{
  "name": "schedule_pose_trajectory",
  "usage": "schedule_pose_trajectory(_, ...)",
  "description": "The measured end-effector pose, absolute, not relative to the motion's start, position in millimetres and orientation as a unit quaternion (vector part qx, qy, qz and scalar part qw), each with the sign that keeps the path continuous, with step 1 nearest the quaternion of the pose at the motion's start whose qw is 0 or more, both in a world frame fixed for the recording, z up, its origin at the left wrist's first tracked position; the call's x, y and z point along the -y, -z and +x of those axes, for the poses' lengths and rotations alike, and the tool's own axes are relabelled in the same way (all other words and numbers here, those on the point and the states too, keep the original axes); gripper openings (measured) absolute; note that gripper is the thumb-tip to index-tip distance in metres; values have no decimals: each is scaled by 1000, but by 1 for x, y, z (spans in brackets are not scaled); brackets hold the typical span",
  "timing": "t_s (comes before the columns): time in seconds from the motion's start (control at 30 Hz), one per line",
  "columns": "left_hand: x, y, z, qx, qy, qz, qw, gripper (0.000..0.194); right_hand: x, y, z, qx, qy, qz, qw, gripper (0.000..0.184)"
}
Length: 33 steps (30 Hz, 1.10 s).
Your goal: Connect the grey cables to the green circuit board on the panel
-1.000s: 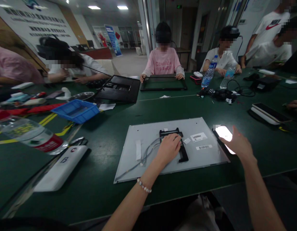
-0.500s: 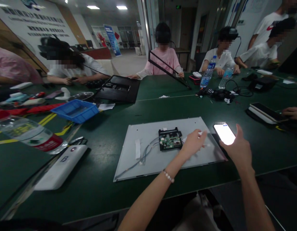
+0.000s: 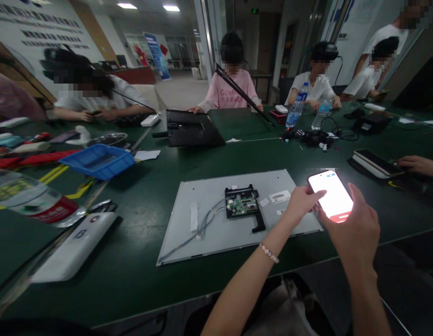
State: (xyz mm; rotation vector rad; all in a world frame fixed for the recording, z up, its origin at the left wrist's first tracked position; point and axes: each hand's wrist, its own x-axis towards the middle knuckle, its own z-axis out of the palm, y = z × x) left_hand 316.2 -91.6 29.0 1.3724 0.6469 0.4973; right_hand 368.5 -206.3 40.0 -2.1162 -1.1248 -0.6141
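A smartphone (image 3: 331, 196) with a glowing white screen is held over the right end of a flat grey panel. My right hand (image 3: 356, 228) wraps round its lower right side. My left hand (image 3: 303, 203) grips the phone's left edge, its thumb lying over the screen. Below my hands the panel (image 3: 179, 228) rests on the green table. A green circuit board (image 3: 242, 205) in a black frame sits on the panel's middle, with grey cables (image 3: 205, 224) running from it to the lower left corner.
A white power bank (image 3: 76, 242) and a water bottle (image 3: 44, 200) lie at the left, near a blue tray (image 3: 100, 161). Across the table a person handles a black panel (image 3: 195, 128) and a black strip frame. Two bottles (image 3: 296, 105) stand farther right. Another person's hand (image 3: 419, 164) is at the right edge.
My left hand has moved right from above the panel to the phone and taken hold of it. Across the table, the black panel has shifted and the strip frame has tilted.
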Motion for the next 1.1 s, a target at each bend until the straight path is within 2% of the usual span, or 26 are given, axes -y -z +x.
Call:
schedule_pose_trajectory(0.13,102,-34,306,-252,-221,607,720,35,212,-44,363,422,242,-805,339,77)
schedule_pose_trajectory(0.27,103,-38,304,-295,-239,576,725,54,214,-47,356,418,242,-808,337,75)
schedule_pose_trajectory(0.37,96,-43,302,-323,-267,563,713,60,217,-49,350,424,231,-812,329,72)
schedule_pose_trajectory(0.5,90,-48,297,-317,-275,570,706,51,218,-50,346,434,221,-811,324,71)
schedule_pose_trajectory(0.6,94,-47,294,-275,-274,577,719,28,217,-50,345,433,228,-808,328,70)
schedule_pose_trajectory(0.87,111,-29,301,-218,-286,498,789,46,215,-45,351,413,234,-813,339,74)
schedule_pose_trajectory(1.1,112,-20,310,-194,-290,468,812,41,213,-45,353,396,251,-815,339,75)
